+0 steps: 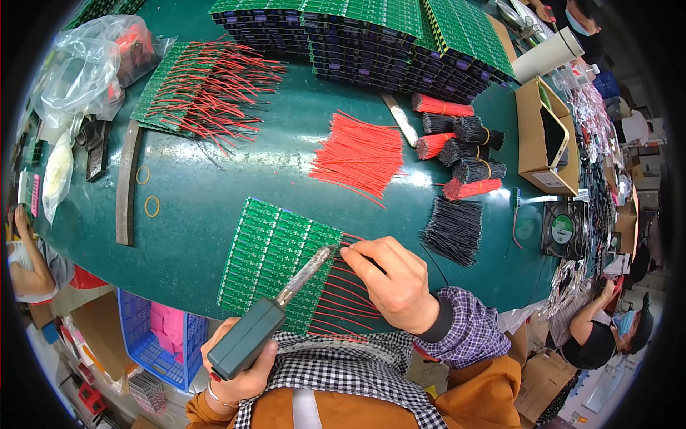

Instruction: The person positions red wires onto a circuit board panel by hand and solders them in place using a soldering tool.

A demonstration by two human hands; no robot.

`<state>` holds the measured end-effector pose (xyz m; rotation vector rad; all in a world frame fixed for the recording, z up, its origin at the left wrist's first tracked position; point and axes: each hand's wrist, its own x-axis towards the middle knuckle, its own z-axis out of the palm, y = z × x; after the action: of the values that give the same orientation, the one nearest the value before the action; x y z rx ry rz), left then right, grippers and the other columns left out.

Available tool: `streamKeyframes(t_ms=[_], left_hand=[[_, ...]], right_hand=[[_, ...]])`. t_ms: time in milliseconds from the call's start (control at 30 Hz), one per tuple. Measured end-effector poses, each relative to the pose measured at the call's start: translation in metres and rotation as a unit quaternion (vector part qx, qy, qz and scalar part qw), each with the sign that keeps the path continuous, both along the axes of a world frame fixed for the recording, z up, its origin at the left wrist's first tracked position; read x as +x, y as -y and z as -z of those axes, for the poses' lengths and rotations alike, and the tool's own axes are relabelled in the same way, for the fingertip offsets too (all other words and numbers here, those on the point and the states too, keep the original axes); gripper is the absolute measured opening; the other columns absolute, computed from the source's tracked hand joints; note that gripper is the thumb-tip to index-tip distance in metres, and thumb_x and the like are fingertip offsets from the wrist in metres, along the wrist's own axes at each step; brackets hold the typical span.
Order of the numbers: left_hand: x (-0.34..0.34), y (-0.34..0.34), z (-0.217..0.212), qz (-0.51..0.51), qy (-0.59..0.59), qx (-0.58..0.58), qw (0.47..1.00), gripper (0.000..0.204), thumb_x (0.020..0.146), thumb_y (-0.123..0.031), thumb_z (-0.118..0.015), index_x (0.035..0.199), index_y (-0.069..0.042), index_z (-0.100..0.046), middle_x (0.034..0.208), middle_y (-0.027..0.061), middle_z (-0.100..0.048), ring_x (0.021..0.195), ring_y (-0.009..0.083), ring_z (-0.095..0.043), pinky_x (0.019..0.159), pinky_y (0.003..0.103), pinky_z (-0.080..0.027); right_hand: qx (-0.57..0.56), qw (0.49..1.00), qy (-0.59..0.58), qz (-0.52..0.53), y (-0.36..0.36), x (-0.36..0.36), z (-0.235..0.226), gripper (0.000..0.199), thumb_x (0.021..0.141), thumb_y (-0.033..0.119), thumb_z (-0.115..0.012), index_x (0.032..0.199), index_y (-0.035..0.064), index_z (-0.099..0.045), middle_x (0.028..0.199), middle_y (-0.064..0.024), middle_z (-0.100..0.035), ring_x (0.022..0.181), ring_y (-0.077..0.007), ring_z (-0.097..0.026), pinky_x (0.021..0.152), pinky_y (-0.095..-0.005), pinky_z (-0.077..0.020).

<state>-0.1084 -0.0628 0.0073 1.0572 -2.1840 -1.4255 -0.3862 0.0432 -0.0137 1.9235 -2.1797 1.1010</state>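
Observation:
A green circuit-board panel point(266, 247) lies on the table in front of me, with a row of red wires point(350, 304) running out from its right edge. My left hand point(239, 365) is wrapped round the green handle of a soldering iron point(246, 336). The iron's tip reaches the panel's upper right edge. There my right hand point(393, 279) pinches a thin wire close to the tip; the wire's colour is hard to make out. A single black wire point(434, 264) trails out beyond the right hand.
Loose red wires point(361, 154) and black wires point(454, 229) lie beyond the panel, near bundled wires point(479, 170). Wired boards point(171, 89) and a metal bar point(127, 186) are at left. Stacked panels point(364, 43) stand at the back. A carton point(532, 136) and fan point(564, 229) stand right.

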Motion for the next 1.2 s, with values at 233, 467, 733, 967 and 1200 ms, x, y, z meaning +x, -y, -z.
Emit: streamKeyframes(t_ms=[233, 467, 733, 967, 1200], left_hand=[[0.0, 0.001, 0.001, 0.006, 0.0, -0.015, 1.0, 0.032, 0.075, -0.001, -0.082, 0.106, 0.003, -0.078, 0.097, 0.0177, -0.074, 0.08, 0.0321, -0.074, 0.071, 0.039, -0.059], [0.009, -0.001, 0.002, 0.013, -0.002, -0.05, 0.999, 0.033, 0.072, 0.002, -0.081, 0.105, 0.003, -0.077, 0.099, 0.0185, -0.075, 0.08, 0.0339, -0.072, 0.07, 0.041, -0.059], [0.012, -0.007, 0.004, -0.018, -0.009, -0.03, 0.999, 0.033, 0.072, 0.002, -0.081, 0.104, 0.005, -0.076, 0.1, 0.0198, -0.076, 0.084, 0.0351, -0.073, 0.075, 0.042, -0.06], [0.013, -0.008, 0.004, -0.013, -0.011, -0.06, 0.998, 0.031, 0.071, 0.001, -0.082, 0.101, 0.006, -0.076, 0.098, 0.021, -0.076, 0.086, 0.0359, -0.074, 0.076, 0.042, -0.061], [0.016, -0.007, 0.005, -0.008, -0.004, -0.042, 0.999, 0.032, 0.072, 0.001, -0.082, 0.104, 0.005, -0.077, 0.098, 0.0201, -0.075, 0.083, 0.035, -0.075, 0.074, 0.041, -0.061]], right_hand=[[0.0, 1.0, -0.004, 0.003, 0.001, 0.0, 0.002, 0.03, 0.074, -0.002, -0.076, 0.103, -0.0026, -0.075, 0.095, -0.0114, -0.072, 0.079, -0.0252, -0.072, 0.063, -0.0331, -0.0587], [-0.001, 1.0, -0.008, 0.008, 0.001, 0.001, 0.0, 0.028, 0.074, -0.002, -0.075, 0.102, -0.0023, -0.075, 0.093, -0.0112, -0.071, 0.078, -0.0251, -0.071, 0.062, -0.033, -0.0577], [0.003, 1.0, -0.01, 0.009, 0.001, 0.002, -0.001, 0.031, 0.072, -0.003, -0.075, 0.103, -0.0031, -0.074, 0.095, -0.0117, -0.071, 0.08, -0.0258, -0.07, 0.064, -0.0347, -0.0575], [-0.025, 0.999, -0.024, -0.002, -0.007, 0.005, 0.001, 0.036, 0.073, 0.006, -0.073, 0.108, -0.0048, -0.073, 0.103, -0.0122, -0.07, 0.087, -0.0265, -0.069, 0.072, -0.0357, -0.0583], [-0.025, 1.0, -0.001, -0.006, -0.003, 0.007, 0.001, 0.033, 0.07, -0.002, -0.076, 0.104, -0.0047, -0.075, 0.095, -0.0139, -0.071, 0.081, -0.0283, -0.069, 0.066, -0.0355, -0.0586]])
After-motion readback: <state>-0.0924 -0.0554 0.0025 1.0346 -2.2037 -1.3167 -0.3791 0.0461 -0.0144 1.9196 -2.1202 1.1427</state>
